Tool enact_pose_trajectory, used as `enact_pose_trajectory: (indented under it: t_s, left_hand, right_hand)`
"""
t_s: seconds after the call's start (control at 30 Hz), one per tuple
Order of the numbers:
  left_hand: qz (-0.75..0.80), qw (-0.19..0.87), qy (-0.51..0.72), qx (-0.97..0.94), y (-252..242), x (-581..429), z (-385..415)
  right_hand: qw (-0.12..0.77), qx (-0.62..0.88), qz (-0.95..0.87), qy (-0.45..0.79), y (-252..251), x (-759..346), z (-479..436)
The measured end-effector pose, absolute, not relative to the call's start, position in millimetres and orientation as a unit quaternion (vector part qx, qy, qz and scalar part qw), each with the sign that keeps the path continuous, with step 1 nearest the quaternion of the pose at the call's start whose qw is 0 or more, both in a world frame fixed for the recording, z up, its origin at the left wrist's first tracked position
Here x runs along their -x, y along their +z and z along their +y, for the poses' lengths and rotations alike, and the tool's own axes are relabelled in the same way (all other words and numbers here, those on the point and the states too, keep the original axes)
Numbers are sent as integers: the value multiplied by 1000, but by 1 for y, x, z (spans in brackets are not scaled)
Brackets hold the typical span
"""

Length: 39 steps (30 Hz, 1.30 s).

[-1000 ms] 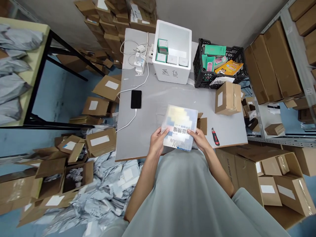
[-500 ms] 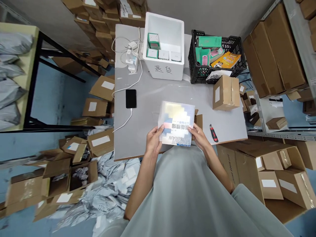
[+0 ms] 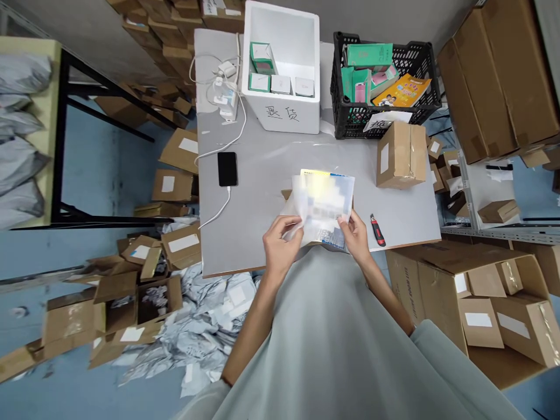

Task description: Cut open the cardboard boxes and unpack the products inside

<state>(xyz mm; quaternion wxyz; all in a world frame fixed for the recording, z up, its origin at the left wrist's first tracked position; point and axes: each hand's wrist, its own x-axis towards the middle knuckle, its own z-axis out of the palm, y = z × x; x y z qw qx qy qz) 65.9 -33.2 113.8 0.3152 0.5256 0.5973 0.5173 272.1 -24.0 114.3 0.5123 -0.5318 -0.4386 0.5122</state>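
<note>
A thin book point(image 3: 328, 204) with a yellow, white and blue cover is held near the table's front edge, partly inside a translucent wrapper point(image 3: 299, 195). My left hand point(image 3: 282, 242) pinches the wrapper's loose left side, drawn away from the cover. On the book's lower right edge, my right hand point(image 3: 355, 234) has its thumb on top and fingers beneath. Brown cardboard point(image 3: 286, 193) shows partly from behind the book. To the right of my right hand lies a red and black box cutter point(image 3: 377, 230).
The grey table point(image 3: 258, 169) bears a phone point(image 3: 227, 169) on a cable, a white foam box point(image 3: 280, 114) with small cartons, a black crate point(image 3: 350, 116) of green boxes, and a closed carton point(image 3: 400, 156). Cartons and grey parcels point(image 3: 210, 326) crowd the floor.
The wrapper's left side has been lifted off the cover by my left hand, baring the book's yellow top edge. The book has shifted slightly right and up. The camera view has shifted a little.
</note>
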Motion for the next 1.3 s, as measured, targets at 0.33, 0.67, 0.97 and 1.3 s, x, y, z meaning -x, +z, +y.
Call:
enact_pose_trajectory:
  t_s: [0.33, 0.67, 0.97, 1.3]
  left_hand:
    - [544, 283, 451, -648, 127, -119, -42]
    - [496, 541, 456, -503, 145, -107, -46]
    - [630, 338, 451, -534, 127, -102, -40]
    - [596, 276, 401, -639, 111, -124, -41]
  right_hand:
    - [520, 535, -421, 516, 97, -277, -24]
    - [526, 564, -381, 510, 105, -284, -24]
    - [494, 530, -288, 626, 122, -286, -25]
    - [482, 527, -312, 627, 118, -262, -24]
